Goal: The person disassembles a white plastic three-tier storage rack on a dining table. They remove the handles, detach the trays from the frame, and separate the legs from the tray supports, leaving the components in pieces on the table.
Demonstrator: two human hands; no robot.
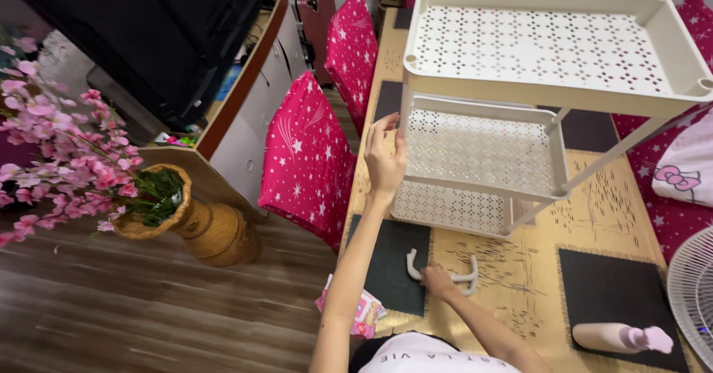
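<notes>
Steadying comes first at the left: the left hand (385,159) reaches up with fingers spread and wraps the corner post of the white three-tier plastic rack (549,83) at about the rack's 9 o'clock edge, level with the middle shelf; that grip looks meant to keep the light, tall frame from tipping or sliding on the table (520,262). The rack itself stands on the far half of the table, at 12 o'clock from the person, its perforated shelves bare. Below it, at 6 o'clock from the rack, the right hand (438,280) lies low on the tabletop with fingers curled over a white curved handle piece (445,273), which rests partly on a dark placemat (390,265) and partly on the yellow table cover; whether the fingers have closed fully round it I cannot tell, since the hand hides the middle of the piece.

Around this, far left at 9 o'clock, a woven vase (197,221) with pink blossom branches stands on the wooden floor, well apart. Two chairs in pink star covers (308,161) are pushed against the table's left side, close by the left elbow. A pink packet (356,313) pokes out at the table edge beneath that arm. To the right, at 4 o'clock, a pale pink bottle (620,337) lies on its side on another dark mat, and a white fan grille (694,291) crowds the right edge
</notes>
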